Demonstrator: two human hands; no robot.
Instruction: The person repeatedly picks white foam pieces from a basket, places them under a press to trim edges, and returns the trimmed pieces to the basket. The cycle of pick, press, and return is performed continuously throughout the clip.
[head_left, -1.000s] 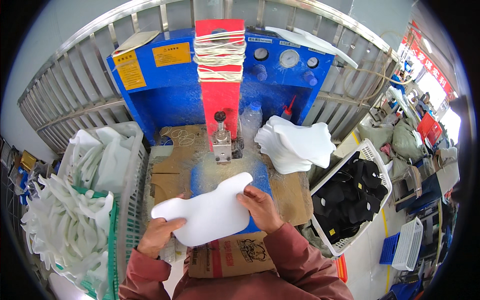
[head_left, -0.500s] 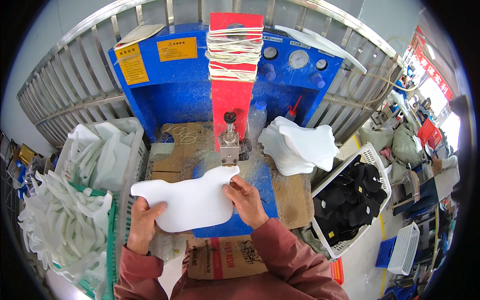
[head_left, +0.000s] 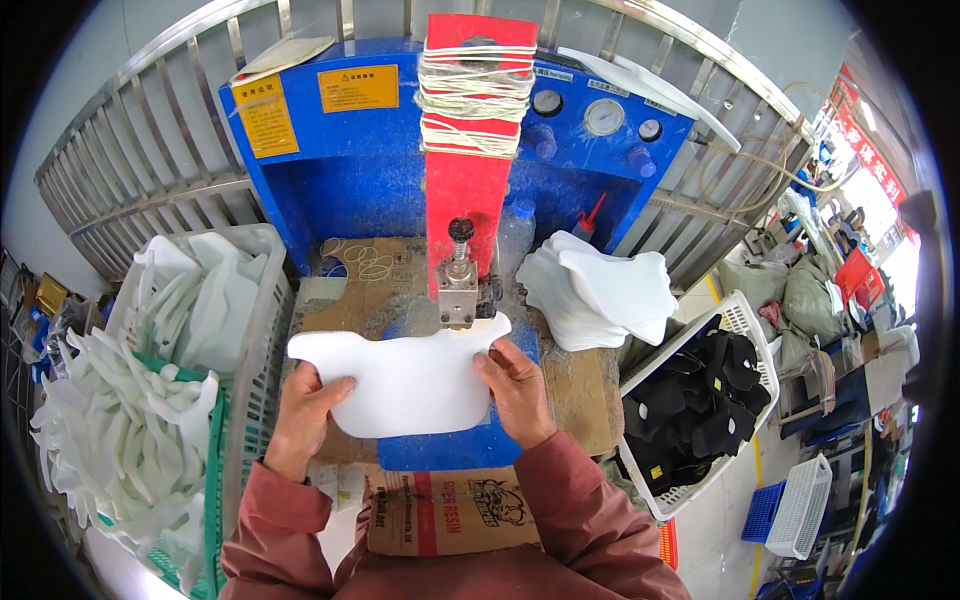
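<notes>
A flat white foam-like piece with a curved outline is held between my two hands, in front of a blue machine with a red arm. My left hand pinches its left end, thumb on top. At the right end, my right hand grips it with the thumb above and fingers beneath. The piece's far right edge lies under the metal machine head; whether the two touch I cannot tell. Below it is the blue work surface.
Right of the head sits a stack of similar white pieces. A white basket holds black pieces beyond it. At left, a white crate and a green basket are heaped with white pieces. A brown printed sack lies before me.
Both hands have shifted the white piece to the right and slightly away from me. Its right end has passed further along under the machine head, and the piece has turned a little.
</notes>
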